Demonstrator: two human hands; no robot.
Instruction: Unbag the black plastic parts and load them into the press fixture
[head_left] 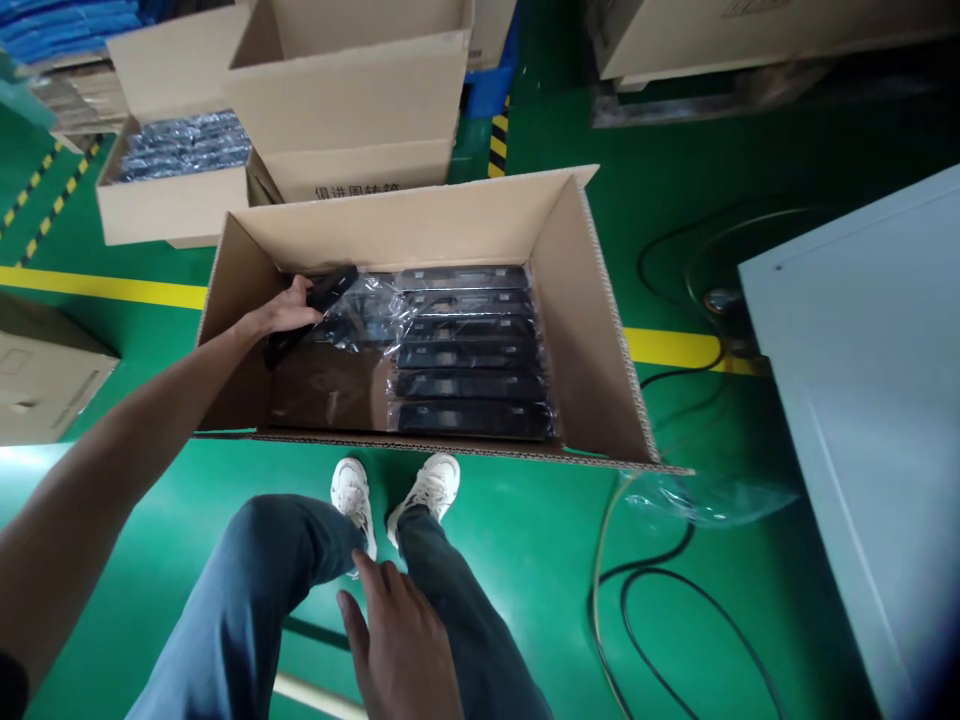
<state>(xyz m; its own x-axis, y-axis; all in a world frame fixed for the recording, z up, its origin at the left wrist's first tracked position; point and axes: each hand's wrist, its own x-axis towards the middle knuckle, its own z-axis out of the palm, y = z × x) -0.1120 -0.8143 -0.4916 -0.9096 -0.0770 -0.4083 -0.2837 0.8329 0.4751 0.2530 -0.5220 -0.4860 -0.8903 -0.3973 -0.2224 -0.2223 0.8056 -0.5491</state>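
An open cardboard box (592, 330) sits on the green floor in front of my feet. Its right half holds a row of several black parts wrapped in clear plastic (469, 355). My left hand (289, 310) reaches into the box's left side, fingers closed round a black bagged part (322, 300) held at a slant above the bare box bottom. My right hand (397, 640) rests near my right knee with fingers together and flat, holding nothing.
More cardboard boxes stand behind, one (176, 190) filled with bagged parts. A grey cabinet (870, 400) stands at the right. Black cables (660, 590) and a loose plastic bag (705, 495) lie on the floor. A yellow line (105, 287) crosses the floor.
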